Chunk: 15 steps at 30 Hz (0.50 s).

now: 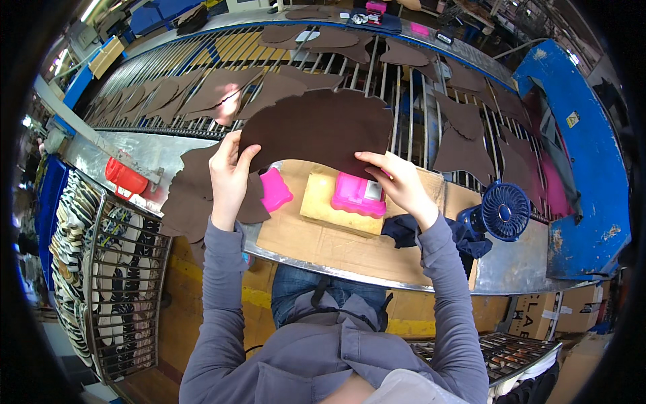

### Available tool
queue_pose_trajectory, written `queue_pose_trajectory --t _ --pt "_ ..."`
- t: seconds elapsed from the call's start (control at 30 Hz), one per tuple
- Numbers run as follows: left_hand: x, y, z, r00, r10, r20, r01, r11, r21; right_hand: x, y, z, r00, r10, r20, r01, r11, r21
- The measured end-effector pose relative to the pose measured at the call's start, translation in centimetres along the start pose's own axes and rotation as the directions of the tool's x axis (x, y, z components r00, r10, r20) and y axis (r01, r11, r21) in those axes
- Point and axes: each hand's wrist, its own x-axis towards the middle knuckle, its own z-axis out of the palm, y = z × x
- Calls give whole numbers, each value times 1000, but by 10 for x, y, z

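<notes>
A dark brown cut piece of sheet material (316,128), with one wavy curved edge, is stretched between my two hands above the table. My left hand (231,167) pinches its left end between thumb and fingers. The lower right edge is pinched in my right hand (398,180). Below the sheet, a pink case (356,194) with a pale window rests on a yellow block (326,205). To the left of that block lies a pink scalloped piece (274,190). More brown pieces (195,195) are stacked beside my left forearm.
Beyond the table, brown pieces (464,128) lie across a conveyor of metal rods (404,121). A blue fan (505,210) and dark cloth (464,239) sit at the right, near a blue machine housing (585,168). A red-handled part (126,176) and a wire rack (128,269) stand left.
</notes>
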Motion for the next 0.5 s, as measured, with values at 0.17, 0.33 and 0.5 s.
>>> queue_pose_trajectory --t 0.17,0.33,0.5 --pt "-1 -5 0 1000 6 18 -6 1000 5 -2 2 3 1000 -2 -3 2 1000 -19" --pt "-1 -2 8 999 -12 42 11 1000 3 -12 7 -2 1000 3 -23 -4 998 -64" --pt "0 -7 22 996 -6 92 7 1000 -7 -32 7 -14 994 111 9 -109 985 -134"
